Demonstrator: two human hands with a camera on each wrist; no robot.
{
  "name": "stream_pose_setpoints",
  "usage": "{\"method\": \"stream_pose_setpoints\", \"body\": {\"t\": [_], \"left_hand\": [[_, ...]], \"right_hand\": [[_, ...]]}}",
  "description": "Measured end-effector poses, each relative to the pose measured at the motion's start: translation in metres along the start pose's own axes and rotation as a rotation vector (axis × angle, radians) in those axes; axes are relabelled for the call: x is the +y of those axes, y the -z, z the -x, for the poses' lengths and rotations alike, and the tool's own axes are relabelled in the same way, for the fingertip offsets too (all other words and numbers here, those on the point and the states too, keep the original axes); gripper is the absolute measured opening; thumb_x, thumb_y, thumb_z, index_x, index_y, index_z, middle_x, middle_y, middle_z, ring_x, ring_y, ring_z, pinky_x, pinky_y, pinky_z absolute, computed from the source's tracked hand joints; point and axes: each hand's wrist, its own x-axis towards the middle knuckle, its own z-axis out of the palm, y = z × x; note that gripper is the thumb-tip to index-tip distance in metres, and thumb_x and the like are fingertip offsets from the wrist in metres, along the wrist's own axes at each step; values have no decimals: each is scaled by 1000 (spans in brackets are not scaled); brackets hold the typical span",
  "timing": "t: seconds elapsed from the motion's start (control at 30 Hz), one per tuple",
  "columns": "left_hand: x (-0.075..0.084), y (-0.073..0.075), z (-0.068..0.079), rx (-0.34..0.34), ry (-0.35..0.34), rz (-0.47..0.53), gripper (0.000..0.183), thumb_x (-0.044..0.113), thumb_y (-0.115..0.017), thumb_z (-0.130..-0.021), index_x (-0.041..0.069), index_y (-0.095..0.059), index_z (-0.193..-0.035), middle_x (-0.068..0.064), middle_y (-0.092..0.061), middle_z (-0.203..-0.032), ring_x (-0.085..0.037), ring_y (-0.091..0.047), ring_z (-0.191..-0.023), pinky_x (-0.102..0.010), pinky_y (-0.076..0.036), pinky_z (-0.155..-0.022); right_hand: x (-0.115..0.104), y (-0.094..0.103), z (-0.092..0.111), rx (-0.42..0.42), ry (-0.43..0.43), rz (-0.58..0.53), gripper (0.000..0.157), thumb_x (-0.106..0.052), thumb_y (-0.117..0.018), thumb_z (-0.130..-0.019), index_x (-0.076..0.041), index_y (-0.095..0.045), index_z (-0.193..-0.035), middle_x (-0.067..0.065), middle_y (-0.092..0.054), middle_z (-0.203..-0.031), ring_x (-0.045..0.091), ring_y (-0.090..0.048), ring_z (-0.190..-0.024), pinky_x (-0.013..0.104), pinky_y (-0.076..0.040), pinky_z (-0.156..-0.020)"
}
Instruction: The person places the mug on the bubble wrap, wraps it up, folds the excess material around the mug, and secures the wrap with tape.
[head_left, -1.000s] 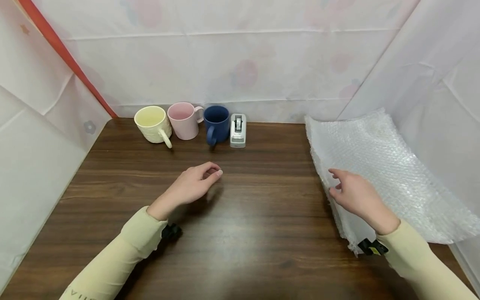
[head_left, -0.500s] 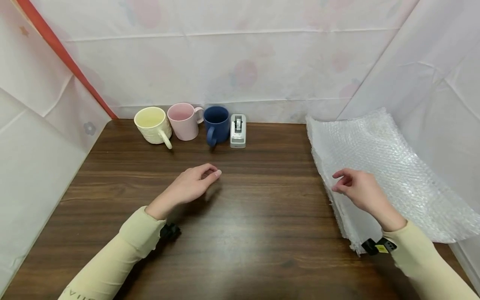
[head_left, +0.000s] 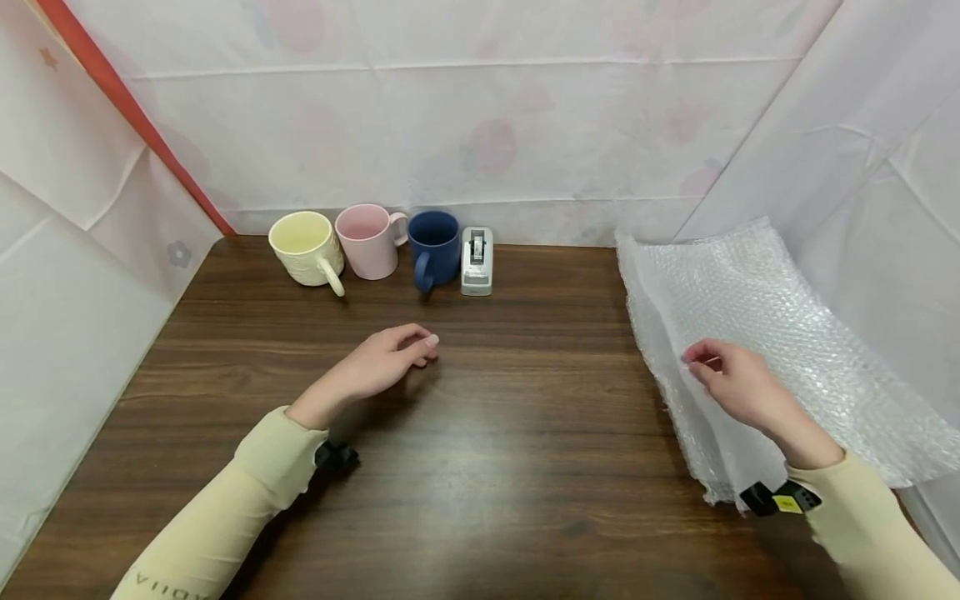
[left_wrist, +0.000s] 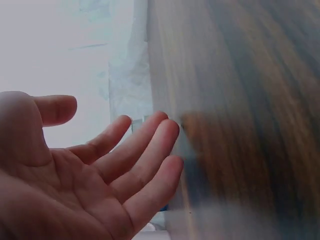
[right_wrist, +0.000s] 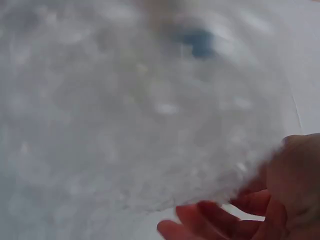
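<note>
At the right of the head view, my right hand [head_left: 738, 387] pinches the left edge of a sheet of bubble wrap [head_left: 813, 358], drawing that edge up off the layer beneath. In the right wrist view, the translucent bubble wrap [right_wrist: 120, 125] fills most of the picture, its edge running to the thumb and curled fingers [right_wrist: 200, 220]. My left hand [head_left: 378, 362] hovers over the table in front of the mugs, holding nothing. Its fingers [left_wrist: 150, 175] are loosely bent and the palm shows in the left wrist view.
Along the back edge stand a pale yellow mug [head_left: 303, 260], a pink mug [head_left: 369, 246] and a navy mug [head_left: 438, 250], beside a grey tape dispenser [head_left: 477, 262]. White patterned cloth [head_left: 525, 125] walls the dark wooden table [head_left: 480, 500] at the back and both sides.
My right hand has closed its fingers on the bubble wrap edge and moved right, with the top sheet's edge lifting and shifting along. My left hand has barely moved.
</note>
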Motion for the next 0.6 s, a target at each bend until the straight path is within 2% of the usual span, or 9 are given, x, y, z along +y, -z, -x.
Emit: {"method": "stream_pose_setpoints", "body": {"t": [0.13,0.23,0.33,0.47,0.6], "left_hand": [[-4,5,-1,-55,29,145,49,43,-45,-106,3,-58,-131,-12,-69,-119,-26,-65,-108,-45,-47,-93],[-5,7,-1,-83,38,183,52,43,-45,-106,1,-55,-134,-13,-67,-123,-28,-64,-111,-47,-47,-94],[-6,7,-2,-109,34,208,52,43,-44,-106,0,-54,-134,-14,-66,-124,-29,-63,-113,-48,-47,-95],[-6,6,-2,-149,45,292,52,42,-43,-106,-1,-53,-133,-16,-66,-124,-29,-64,-112,-48,-49,-93],[-6,5,-2,-214,73,415,53,42,-41,-107,-3,-50,-134,-17,-67,-122,-31,-66,-109,-46,-52,-89]], "right_hand": [[-4,10,10,140,58,124,13,-1,-51,-97,2,-62,-104,19,-71,-97,35,-68,-83,36,-48,-61],[-10,17,19,251,132,195,14,4,-50,-94,3,-60,-103,17,-72,-88,34,-69,-73,33,-45,-52],[-18,24,28,336,211,258,17,6,-52,-93,2,-60,-108,17,-73,-88,34,-70,-71,35,-46,-49],[-34,29,36,379,331,293,27,7,-60,-91,-2,-63,-117,12,-74,-94,30,-72,-76,44,-52,-56],[-47,29,40,411,506,318,37,5,-61,-89,-6,-66,-124,6,-75,-96,24,-72,-79,43,-53,-65]]}}
